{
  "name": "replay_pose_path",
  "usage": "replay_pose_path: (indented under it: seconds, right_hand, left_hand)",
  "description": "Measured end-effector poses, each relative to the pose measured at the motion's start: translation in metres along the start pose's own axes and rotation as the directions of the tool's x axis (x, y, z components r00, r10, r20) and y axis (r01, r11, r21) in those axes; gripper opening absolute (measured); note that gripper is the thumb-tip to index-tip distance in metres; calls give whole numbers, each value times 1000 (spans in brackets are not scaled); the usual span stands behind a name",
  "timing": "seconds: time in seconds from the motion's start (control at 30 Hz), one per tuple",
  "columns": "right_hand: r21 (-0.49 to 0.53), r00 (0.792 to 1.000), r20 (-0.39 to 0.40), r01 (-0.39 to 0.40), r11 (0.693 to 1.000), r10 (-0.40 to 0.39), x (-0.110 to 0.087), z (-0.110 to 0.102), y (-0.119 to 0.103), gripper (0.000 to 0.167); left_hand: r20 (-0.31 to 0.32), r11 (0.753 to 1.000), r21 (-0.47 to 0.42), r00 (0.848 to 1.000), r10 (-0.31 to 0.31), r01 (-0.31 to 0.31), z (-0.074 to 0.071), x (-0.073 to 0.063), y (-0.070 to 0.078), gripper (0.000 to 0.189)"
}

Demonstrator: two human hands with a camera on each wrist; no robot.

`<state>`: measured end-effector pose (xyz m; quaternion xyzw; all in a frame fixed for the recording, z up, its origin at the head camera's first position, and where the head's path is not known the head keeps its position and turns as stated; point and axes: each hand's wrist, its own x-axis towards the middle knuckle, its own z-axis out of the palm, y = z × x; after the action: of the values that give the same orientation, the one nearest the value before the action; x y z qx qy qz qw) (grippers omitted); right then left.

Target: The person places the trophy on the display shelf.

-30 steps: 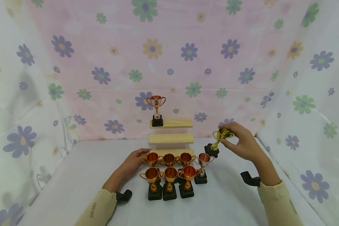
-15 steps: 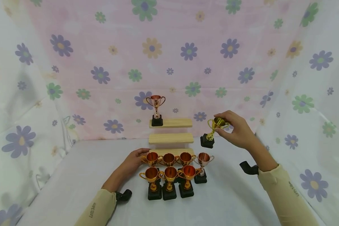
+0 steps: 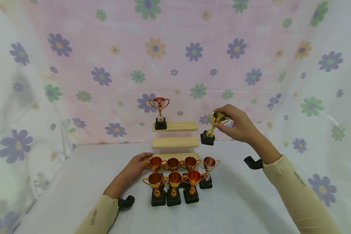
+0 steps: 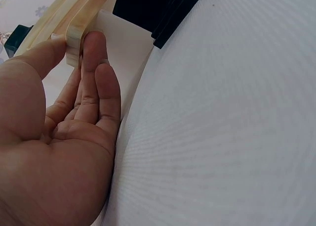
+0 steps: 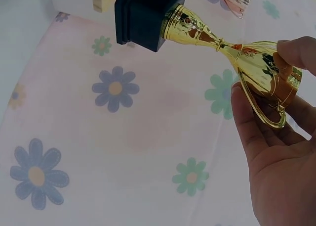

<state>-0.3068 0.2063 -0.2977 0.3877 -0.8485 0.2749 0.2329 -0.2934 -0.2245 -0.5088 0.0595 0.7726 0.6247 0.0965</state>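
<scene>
Right fingers [image 5: 244, 122] pinch the gold trophy [image 5: 197, 30], apparently by its bowl [image 5: 261, 71].

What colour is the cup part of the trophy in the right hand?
Shiny gold; the cup part shows best in the right wrist view.

Looking forward and down from the head, well back, over left hand [image 3: 136, 168], right hand [image 3: 237, 123] and bench [image 3: 237, 201]; close up from each wrist, aimed along its hand; sharing with head the gold trophy [image 5: 197, 30] at right, the wooden rack [image 3: 175, 142] at left.
</scene>
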Motion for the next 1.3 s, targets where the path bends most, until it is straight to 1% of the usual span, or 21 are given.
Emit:
replay_pose_path:
  seconds: [0.1, 0.2, 0.43, 0.73, 0.83, 0.9, 1.1, 1.3]
  right_hand:
    - [12, 1000, 11, 1, 1000, -1, 9, 0, -4, 48]
    - [17, 1000, 20, 1, 1000, -2, 18, 1, -4, 47]
    - [29, 999, 37, 3, 1000, -5, 33, 4, -7, 45]
    - [28, 998, 65, 10, 1000, -12, 56, 9, -13, 45]
    - [16, 997, 78, 8, 1000, -9, 63, 10, -14, 46]
    - [16, 996, 86, 2, 1000, -3, 67, 10, -14, 45]
    - [30, 995, 98, -13, 999, 10, 81, 12, -14, 44]
    - [36, 992, 118, -51, 998, 46, 92, 18, -13, 45]
  left_hand:
    - [-9, 1000, 19, 1000, 0, 0, -2, -3, 3, 45]
    - [-3, 1000, 19, 1000, 7, -7, -2, -3, 3, 47]
    - [4, 1000, -11, 1000, -15, 15, 2, 0, -2, 46]
    - [-4, 1000, -17, 1000, -19, 19, 0, 1, 0, 44]
    - [-2, 1000, -11, 1000, -25, 25, 0, 1, 1, 43]
    - [9, 1000, -9, 1000, -16, 16, -1, 1, 1, 43]
    - [47, 998, -66, 999, 20, -17, -3, 3, 2, 43]
    - [45, 995, -95, 999, 4, 0, -2, 3, 0, 43]
